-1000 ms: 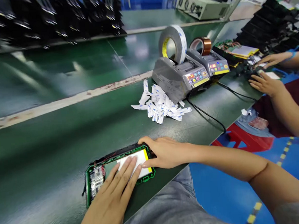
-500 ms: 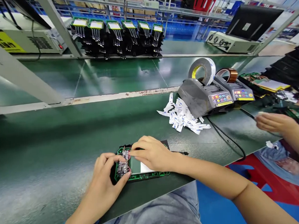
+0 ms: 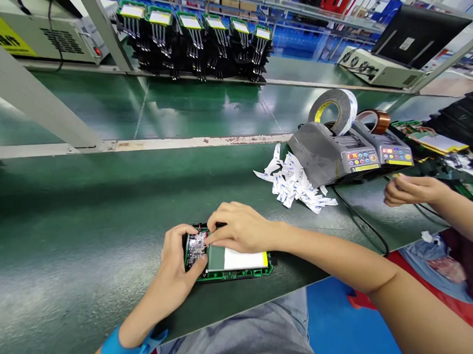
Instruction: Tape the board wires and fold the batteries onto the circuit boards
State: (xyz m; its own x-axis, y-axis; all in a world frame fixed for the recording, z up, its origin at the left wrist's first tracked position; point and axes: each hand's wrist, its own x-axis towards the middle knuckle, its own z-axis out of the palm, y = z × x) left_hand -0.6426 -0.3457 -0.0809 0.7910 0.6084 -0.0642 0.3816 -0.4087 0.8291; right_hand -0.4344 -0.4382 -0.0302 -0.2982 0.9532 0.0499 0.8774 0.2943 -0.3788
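A black-framed electronic device with a green edge (image 3: 237, 274) lies on the green bench in front of me. It holds a flat battery pack (image 3: 244, 259), grey-green and white with a yellow end strip, and a small populated circuit board (image 3: 196, 248) at its left end. My left hand (image 3: 181, 259) grips that left end, thumb at the near side and fingers at the far side. My right hand (image 3: 239, 229) reaches across the battery pack, fingertips pinched at the seam between pack and board. Whatever is in the pinch is hidden. A blue wristband (image 3: 122, 352) circles my left wrist.
Right of the device lie crumpled white backing strips (image 3: 294, 182). Behind them stand two tape dispensers (image 3: 338, 156) with a grey tape roll (image 3: 334, 111) on top; a black cable (image 3: 361, 218) trails off. A co-worker's hand (image 3: 415, 189) is at right. Stacked units (image 3: 194, 47) stand behind.
My left fingers have shifted to the board's far edge, and my right hand has moved slightly, uncovering more of the battery pack. The view has tilted; the co-worker's hand has moved left.
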